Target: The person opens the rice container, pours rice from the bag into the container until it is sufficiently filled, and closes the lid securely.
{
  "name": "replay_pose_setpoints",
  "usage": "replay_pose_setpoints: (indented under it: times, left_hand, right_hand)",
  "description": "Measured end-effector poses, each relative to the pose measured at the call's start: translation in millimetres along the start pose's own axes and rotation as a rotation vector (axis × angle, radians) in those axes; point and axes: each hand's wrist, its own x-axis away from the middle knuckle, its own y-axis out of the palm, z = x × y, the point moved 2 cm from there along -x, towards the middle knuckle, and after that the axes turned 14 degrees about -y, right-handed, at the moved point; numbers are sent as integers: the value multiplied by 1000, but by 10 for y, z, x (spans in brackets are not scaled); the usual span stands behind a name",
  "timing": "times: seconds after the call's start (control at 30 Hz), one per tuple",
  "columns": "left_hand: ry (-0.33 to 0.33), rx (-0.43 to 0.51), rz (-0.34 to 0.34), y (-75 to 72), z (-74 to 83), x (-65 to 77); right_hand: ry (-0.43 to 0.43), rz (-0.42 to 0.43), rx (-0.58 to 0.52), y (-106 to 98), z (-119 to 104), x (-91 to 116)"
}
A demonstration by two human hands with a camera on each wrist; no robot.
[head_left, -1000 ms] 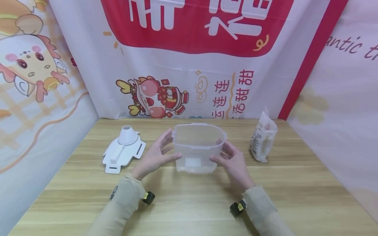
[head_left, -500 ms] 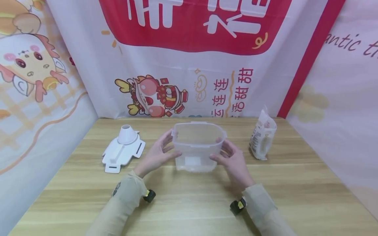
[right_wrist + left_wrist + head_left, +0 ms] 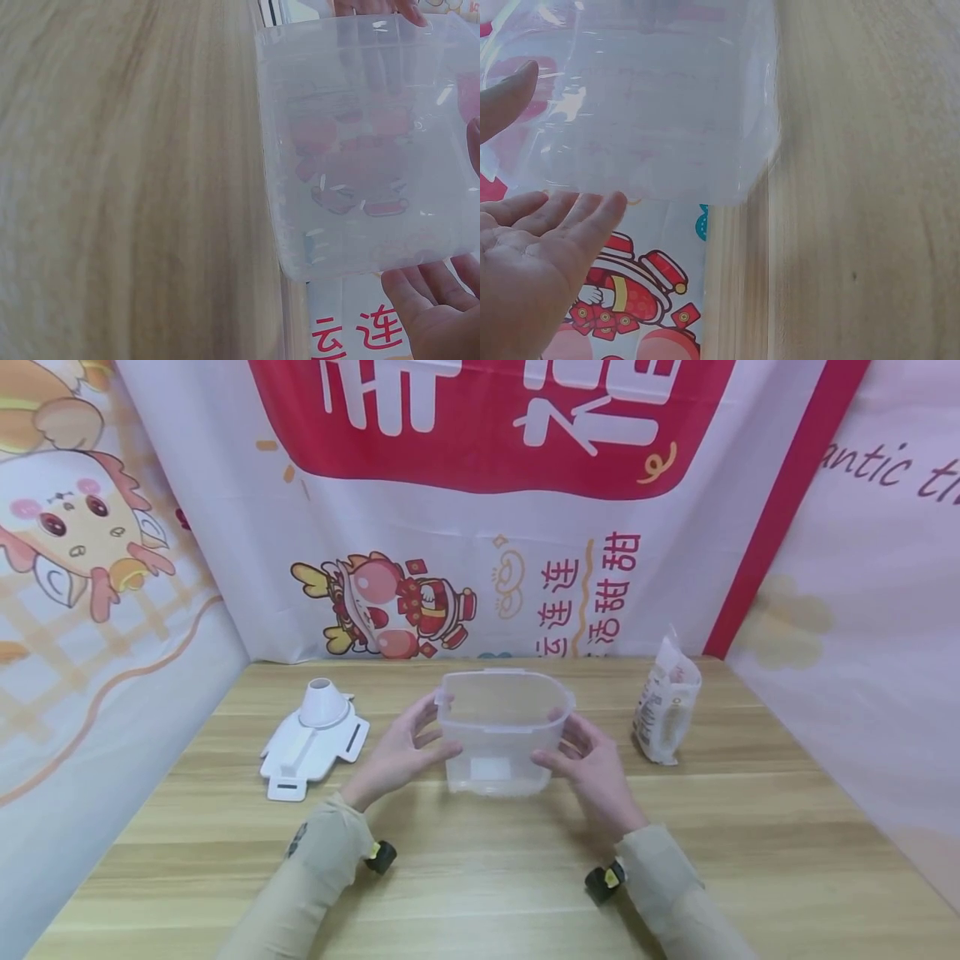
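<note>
A translucent plastic container (image 3: pixel 501 752) stands upright and open-topped at mid-table in the head view, between both hands. My left hand (image 3: pixel 405 750) holds its left side, thumb at the front and fingers along the side wall. On the other side, my right hand (image 3: pixel 588 768) grips it in the same way. The left wrist view shows the left fingers (image 3: pixel 592 217) fairly straight against the wall of the container (image 3: pixel 652 112). In the right wrist view, the right fingers (image 3: pixel 427 289) touch its lower side. Whether its base rests on the table I cannot tell.
On the left lies a white plastic lid (image 3: pixel 311 752) with a cone-shaped spout and side flaps. A white printed packet (image 3: pixel 666 714) stands at the right rear. Printed cloth (image 3: pixel 420 518) hangs behind the wooden table (image 3: pixel 480 885) and at both sides.
The hands and the container hold nearly the same place. Only the head view has shifted slightly.
</note>
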Motion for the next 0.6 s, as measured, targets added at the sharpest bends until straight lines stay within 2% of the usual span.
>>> replay_pose_setpoints:
  times: [0.27,0.5,0.6]
  left_hand:
    - [-17,-1,0,11,21,5]
    - [-34,15,-9,35,241,160]
    - [-22,16,-6,8,142,101]
  right_hand:
    - [-9,-13,32,-6,12,4]
    - [-1,-22,36,-5,23,-1]
    - [-5,-27,29,4,26,-10]
